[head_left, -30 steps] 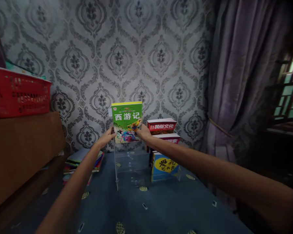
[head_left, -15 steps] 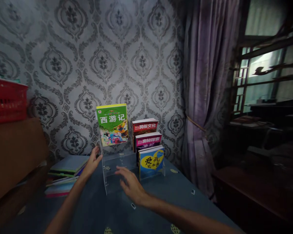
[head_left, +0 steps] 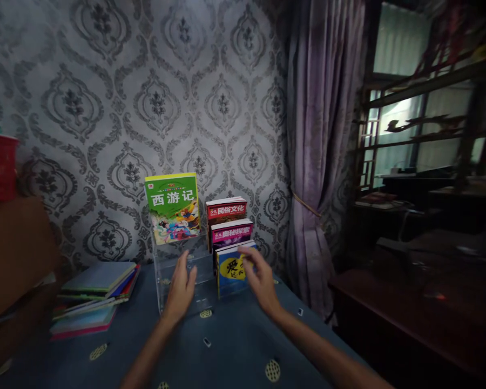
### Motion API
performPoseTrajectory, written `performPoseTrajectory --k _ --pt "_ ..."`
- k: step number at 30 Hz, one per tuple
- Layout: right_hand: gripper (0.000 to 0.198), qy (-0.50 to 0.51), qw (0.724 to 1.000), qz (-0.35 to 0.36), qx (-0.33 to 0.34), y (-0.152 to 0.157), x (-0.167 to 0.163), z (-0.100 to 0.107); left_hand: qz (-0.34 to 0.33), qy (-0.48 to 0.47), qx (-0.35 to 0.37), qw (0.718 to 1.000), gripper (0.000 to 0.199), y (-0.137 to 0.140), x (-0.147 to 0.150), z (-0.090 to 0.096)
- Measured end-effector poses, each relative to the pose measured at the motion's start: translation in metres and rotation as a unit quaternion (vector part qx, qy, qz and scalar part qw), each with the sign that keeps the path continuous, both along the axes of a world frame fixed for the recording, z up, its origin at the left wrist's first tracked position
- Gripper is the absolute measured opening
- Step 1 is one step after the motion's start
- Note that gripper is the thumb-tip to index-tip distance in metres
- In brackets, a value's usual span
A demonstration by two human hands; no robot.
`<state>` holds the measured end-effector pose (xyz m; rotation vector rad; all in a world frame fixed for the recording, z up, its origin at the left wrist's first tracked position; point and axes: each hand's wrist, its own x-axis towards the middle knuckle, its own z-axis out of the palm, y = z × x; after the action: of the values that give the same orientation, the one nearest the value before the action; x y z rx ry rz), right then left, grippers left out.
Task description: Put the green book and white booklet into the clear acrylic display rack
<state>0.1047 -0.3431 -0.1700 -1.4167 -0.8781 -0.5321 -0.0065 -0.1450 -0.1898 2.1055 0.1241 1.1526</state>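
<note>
While both hands are low in the middle of the frame, four books stand upright in a clear plastic stand [head_left: 157, 278] on the worktop [head_left: 230, 348], which has a dark blue cover. The green book [head_left: 173, 208] is the highest, left of centre, with see-through tiers below it. Right of centre, three more step down toward the viewer: the red book [head_left: 227, 210] at the back, the purple book [head_left: 231, 232] in the middle and the blue book [head_left: 224, 286] in front. Those four look settled, each with its cover facing forward.

Not in the stand is a pile of books [head_left: 95, 278], lying flat at the lower left of the frame, well apart from both hands; how many it holds is hard to tell.

The left hand [head_left: 180, 289], at lower centre, has fingers and thumb parted, its grip on nothing, just before the lower left part of the stand. The right hand [head_left: 263, 281] is at the blue book's right side, its bent fingers covering part of the cover. Its grip is loose and not closed around the book; whether the fingertips touch it cannot be told.
</note>
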Motion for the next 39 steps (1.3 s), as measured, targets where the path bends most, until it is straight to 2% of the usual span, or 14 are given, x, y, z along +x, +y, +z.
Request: performPoseTrajectory --k 3,6,9,12,15,17,20,26,35,39 --pt "0.043 0.052 0.997 -0.059 0.019 -0.007 0.045 0.024 -0.064 0.006 -0.089 0.994 0.055 -0.011 0.035 0.01" --pt "0.049 0.042 0.992 -0.115 -0.026 -0.008 0.075 0.044 -0.096 0.018 -0.125 0.987 0.063 -0.015 0.06 0.023" --pt "0.042 -0.101 0.981 -0.125 -0.107 -0.002 0.08 0.063 -0.1 0.008 -0.096 0.99 0.064 -0.019 0.071 0.035" --pt "0.038 -0.217 0.948 -0.108 -0.208 0.009 0.071 0.076 -0.099 -0.007 -0.04 0.994 0.063 -0.026 0.077 0.043" --pt "0.038 -0.224 0.918 -0.157 -0.287 0.022 0.067 0.079 -0.085 0.0 -0.026 0.996 0.065 -0.035 0.083 0.046" --pt "0.04 -0.185 0.91 -0.207 -0.307 0.027 0.07 0.077 -0.068 0.003 -0.032 0.997 0.067 -0.04 0.088 0.046" --pt "0.043 -0.119 0.917 -0.236 -0.3 0.03 0.081 0.072 -0.052 0.004 -0.042 0.998 0.069 -0.047 0.094 0.044" --pt "0.042 -0.083 0.948 -0.2 -0.232 0.034 0.093 0.06 -0.047 0.007 -0.07 0.996 0.069 -0.055 0.1 0.039" --pt "0.044 -0.106 0.946 -0.208 -0.223 0.033 0.095 0.055 -0.063 0.012 -0.075 0.995 0.072 -0.055 0.1 0.036" --pt "0.054 -0.112 0.948 -0.221 -0.198 0.033 0.098 0.048 -0.049 0.027 -0.084 0.995 0.075 -0.057 0.1 0.033"
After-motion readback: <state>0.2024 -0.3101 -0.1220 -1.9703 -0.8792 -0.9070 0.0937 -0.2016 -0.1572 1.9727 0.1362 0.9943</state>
